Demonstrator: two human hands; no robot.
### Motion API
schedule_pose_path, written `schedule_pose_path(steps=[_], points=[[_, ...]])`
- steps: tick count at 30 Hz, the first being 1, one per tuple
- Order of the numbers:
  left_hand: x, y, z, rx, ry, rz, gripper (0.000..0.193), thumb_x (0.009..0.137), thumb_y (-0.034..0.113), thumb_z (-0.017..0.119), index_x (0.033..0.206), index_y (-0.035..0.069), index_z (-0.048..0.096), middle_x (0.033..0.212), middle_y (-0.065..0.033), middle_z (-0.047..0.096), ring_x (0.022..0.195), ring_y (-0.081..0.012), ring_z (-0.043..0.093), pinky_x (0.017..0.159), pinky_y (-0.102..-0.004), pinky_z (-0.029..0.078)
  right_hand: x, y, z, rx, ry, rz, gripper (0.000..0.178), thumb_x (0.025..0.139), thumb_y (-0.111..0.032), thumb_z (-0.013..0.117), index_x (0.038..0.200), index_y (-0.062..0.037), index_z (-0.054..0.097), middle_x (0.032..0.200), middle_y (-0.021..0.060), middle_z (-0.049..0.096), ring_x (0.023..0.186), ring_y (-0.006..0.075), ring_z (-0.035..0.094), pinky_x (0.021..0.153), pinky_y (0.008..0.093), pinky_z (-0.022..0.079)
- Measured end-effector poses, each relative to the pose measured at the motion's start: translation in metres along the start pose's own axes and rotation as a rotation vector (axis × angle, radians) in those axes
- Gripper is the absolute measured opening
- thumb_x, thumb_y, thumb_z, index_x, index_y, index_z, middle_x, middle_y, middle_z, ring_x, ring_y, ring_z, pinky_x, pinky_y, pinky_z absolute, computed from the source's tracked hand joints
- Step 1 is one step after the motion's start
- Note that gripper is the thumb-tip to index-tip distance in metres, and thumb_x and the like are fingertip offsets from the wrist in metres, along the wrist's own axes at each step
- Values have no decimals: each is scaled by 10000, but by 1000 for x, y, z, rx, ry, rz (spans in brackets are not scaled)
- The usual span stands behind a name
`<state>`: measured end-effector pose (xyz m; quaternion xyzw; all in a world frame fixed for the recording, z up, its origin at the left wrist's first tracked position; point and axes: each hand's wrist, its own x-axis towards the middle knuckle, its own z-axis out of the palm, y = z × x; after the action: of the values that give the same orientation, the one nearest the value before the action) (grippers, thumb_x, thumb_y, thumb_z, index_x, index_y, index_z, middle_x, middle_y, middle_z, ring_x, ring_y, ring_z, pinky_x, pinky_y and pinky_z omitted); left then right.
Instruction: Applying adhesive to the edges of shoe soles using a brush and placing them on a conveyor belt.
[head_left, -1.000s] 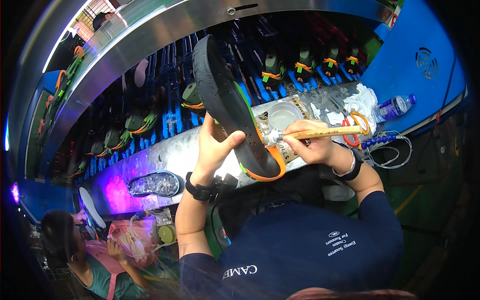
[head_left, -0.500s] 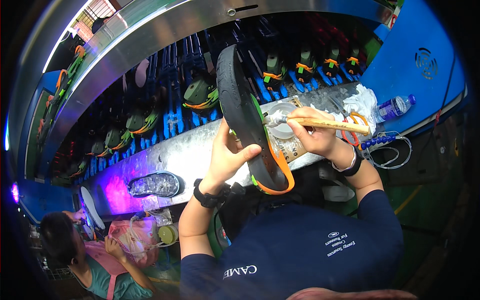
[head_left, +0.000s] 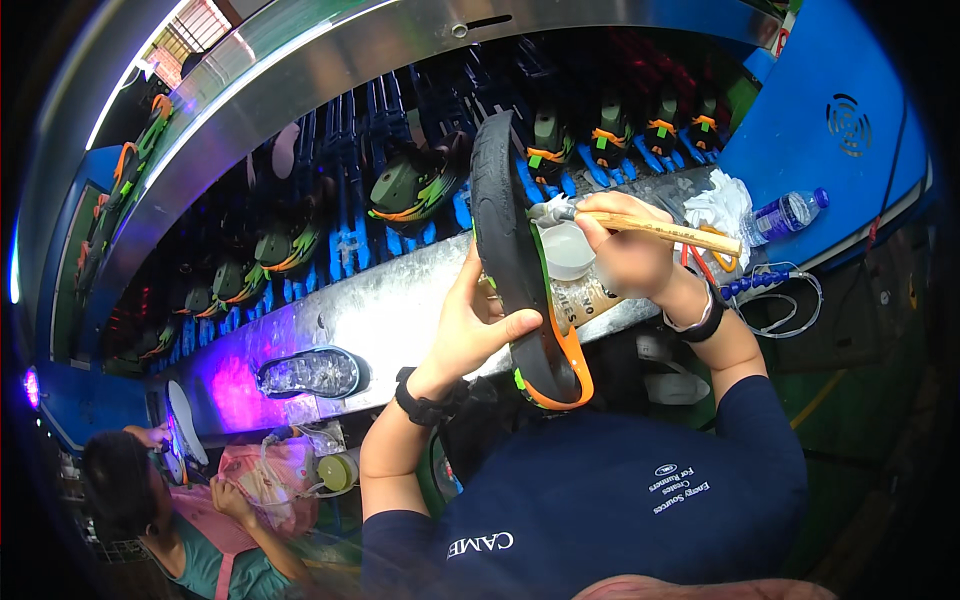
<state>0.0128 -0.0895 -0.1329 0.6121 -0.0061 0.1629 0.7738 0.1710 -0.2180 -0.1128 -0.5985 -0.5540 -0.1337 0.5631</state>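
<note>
My left hand (head_left: 468,325) is closed round the side of a long black shoe sole (head_left: 508,230) with orange and green edging, its thumb lying across the sole. The sole stands tilted upright, orange end toward me. My right hand (head_left: 640,262) grips a brush (head_left: 690,232) by its wooden handle. The brush's whitish bristles are at the sole's right edge; whether they touch it I cannot tell. Just below the bristles sits a small white bowl (head_left: 570,256), on brown cardboard (head_left: 582,298) lying on the metal ledge.
Dark shoes with orange and green trim, such as one shoe (head_left: 408,190), hang on blue racks beyond the metal ledge (head_left: 385,290). Another sole (head_left: 312,372) lies left. White cloth (head_left: 722,205), scissors (head_left: 700,262) and a plastic bottle (head_left: 785,218) are right. A co-worker (head_left: 150,500) handles a shoe at lower left.
The sole has shifted right and slightly toward me in my left hand, and it is turned more edge-on. The brush stays near its edge, and my right hand has turned slightly.
</note>
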Motion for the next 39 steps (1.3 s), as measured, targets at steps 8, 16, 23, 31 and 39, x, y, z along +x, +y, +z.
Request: schedule_pose_path(steps=[8, 16, 23, 31, 39], points=[[5, 3, 4, 6, -18, -19, 828, 707, 57, 683, 1340, 55, 148, 1229, -109, 370, 1054, -186, 470, 848, -307, 447, -1, 1, -1, 2, 5, -14, 104, 711, 20, 608, 812, 21, 582, 736, 108, 607, 587, 153, 570, 521, 240, 445], [14, -8, 7, 67, 20, -27, 709, 732, 69, 663, 1292, 19, 231, 1162, -97, 431, 1024, -165, 475, 848, -291, 423, -32, -2, -17, 95, -95, 128, 116, 703, 17, 605, 816, 25, 580, 712, 114, 601, 592, 152, 586, 530, 242, 453], [51, 34, 27, 0, -25, -149, 548, 815, 333, 535, 1224, 24, 344, 1091, -68, 500, 954, -144, 506, 826, -273, 410, -62, -3, -97, 400, 384, 350, 98, 787, -4, 538, 881, 22, 547, 596, 9, 487, 487, 37, 405, 427, 176, 310], [291, 169, 88, -308, -261, -175, 566, 856, 378, 458, 1235, -4, 282, 1223, -227, 373, 1127, -317, 418, 825, -428, 468, -92, -16, -133, 320, 568, 404, 80, 818, -44, 518, 863, 22, 527, 602, 22, 481, 461, 36, 396, 402, 159, 305], [223, 144, -4, 331, -102, 21, 450, 841, 278, 525, 1143, -25, 387, 949, -230, 574, 847, -285, 607, 682, -355, 520, -86, -3, -130, 337, 525, 426, 64, 814, -55, 532, 840, 4, 535, 590, 17, 482, 455, 36, 402, 398, 163, 306]])
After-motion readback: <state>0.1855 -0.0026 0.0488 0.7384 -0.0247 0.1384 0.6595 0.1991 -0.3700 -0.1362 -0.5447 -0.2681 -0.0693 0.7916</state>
